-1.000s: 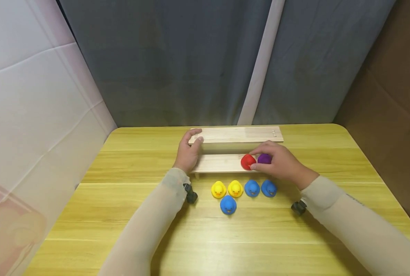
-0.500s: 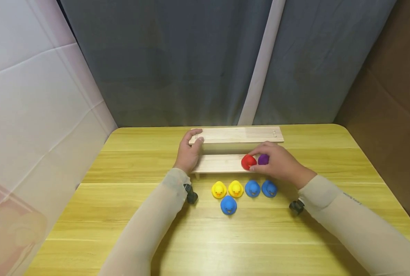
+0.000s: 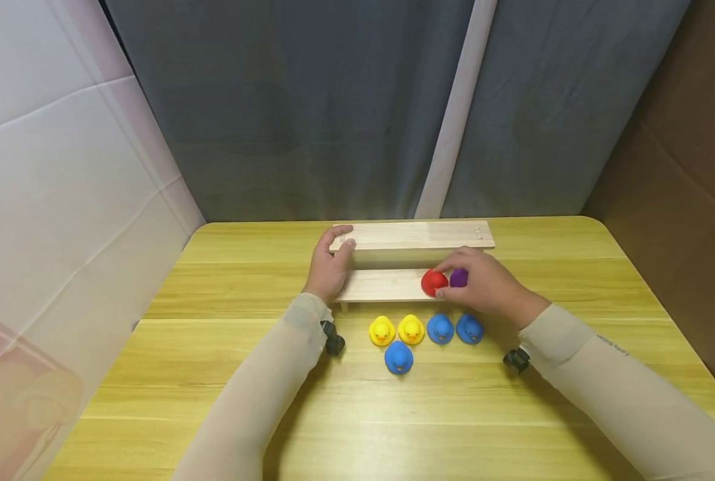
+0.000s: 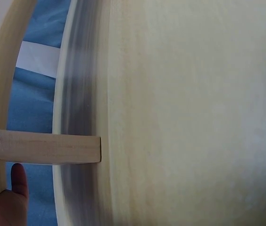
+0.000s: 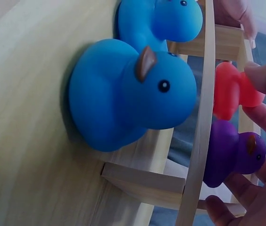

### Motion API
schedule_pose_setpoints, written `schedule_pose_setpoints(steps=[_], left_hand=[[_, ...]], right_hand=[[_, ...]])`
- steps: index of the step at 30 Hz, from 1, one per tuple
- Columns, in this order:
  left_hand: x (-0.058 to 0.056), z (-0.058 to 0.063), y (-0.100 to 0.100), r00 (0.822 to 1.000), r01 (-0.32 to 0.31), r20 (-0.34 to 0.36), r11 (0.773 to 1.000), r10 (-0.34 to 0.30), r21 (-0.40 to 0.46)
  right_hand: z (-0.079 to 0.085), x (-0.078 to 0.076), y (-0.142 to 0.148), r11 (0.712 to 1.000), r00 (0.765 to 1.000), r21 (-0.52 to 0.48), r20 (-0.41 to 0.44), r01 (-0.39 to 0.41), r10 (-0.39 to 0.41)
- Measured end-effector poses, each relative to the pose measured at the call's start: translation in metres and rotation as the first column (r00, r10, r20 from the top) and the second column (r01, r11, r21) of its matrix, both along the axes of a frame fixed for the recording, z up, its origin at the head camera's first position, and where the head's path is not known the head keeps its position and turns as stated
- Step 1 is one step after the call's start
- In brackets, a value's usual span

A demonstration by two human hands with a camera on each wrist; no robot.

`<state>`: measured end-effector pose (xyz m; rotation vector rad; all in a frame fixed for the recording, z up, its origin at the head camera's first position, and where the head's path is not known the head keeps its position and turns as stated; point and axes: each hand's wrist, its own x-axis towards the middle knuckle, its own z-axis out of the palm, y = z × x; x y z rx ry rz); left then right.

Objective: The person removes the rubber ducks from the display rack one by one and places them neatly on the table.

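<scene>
A two-tier wooden stand (image 3: 417, 235) is at the back of the table. My left hand (image 3: 327, 267) grips its left end, the thumb at the front edge of the upper plank. On the right half of the lower plank (image 3: 378, 285), my right hand (image 3: 486, 280) pinches a red rubber duck (image 3: 434, 282) between thumb and forefinger. Close on its right sits a purple rubber duck (image 3: 459, 278), partly covered by that hand in the head view. In the right wrist view, the other fingers curl beside the purple duck (image 5: 225, 153).
Two yellow ducks (image 3: 396, 330) and two blue ducks (image 3: 455, 329) stand in a row before the stand. Another blue duck (image 3: 398, 358) sits closer to me. Behind the table (image 3: 442, 421) hangs a grey curtain (image 3: 309, 120).
The right hand and the red duck have shifted very slightly right, over a bit more of the purple duck. The left hand keeps its place on the stand.
</scene>
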<state>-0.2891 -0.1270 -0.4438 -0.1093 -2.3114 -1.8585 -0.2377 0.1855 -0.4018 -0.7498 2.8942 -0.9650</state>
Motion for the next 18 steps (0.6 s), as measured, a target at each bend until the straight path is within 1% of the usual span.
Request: schedule_pose_setpoints(steps=[10, 18], left_hand=[[0.001, 0.001, 0.000, 1.000, 0.009, -0.005, 1.000, -0.009, 0.020], [0.001, 0.002, 0.001, 1.000, 0.012, 0.005, 1.000, -0.012, 0.015]], right_hand=[[0.007, 0.004, 0.001, 0.998, 1.000, -0.049, 0.009, 0.029, -0.029], [0.018, 0.014, 0.004, 0.998, 1.000, -0.055, -0.024, 0.005, -0.006]])
